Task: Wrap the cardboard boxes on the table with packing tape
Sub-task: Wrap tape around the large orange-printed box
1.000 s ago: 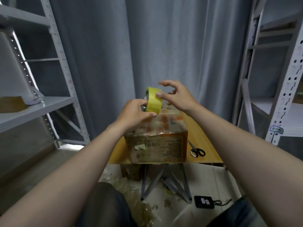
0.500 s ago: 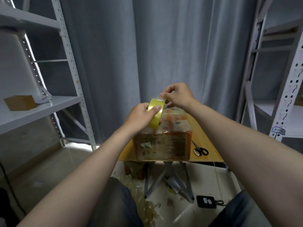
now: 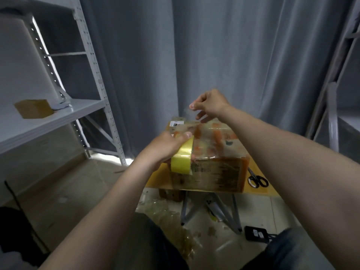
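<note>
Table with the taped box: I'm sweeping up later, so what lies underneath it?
Grey metal legs, a small brown box on the floor, and crumpled clear scraps in front of it. The tabletop hides whatever lies farther back.

One wide-angle view looks out from the person's head, facing forward and down along both forearms. The left hand [image 3: 165,147] and right hand [image 3: 211,106] land near mid-frame, about an arm's reach from the lens, with the tape [image 3: 182,159] almost dead centre and the box [image 3: 218,168] just under the hands. Beyond the hands the curtain [image 3: 233,55] fills the upper half. A rack [image 3: 93,61] stands out left of the left hand, and a second rack [image 3: 331,94] right of the right hand, both uprights leaning, probably from lens distortion. Below the hands, nearer the lens, lie the floor [image 3: 68,191] and the legs [image 3: 155,240].
</note>
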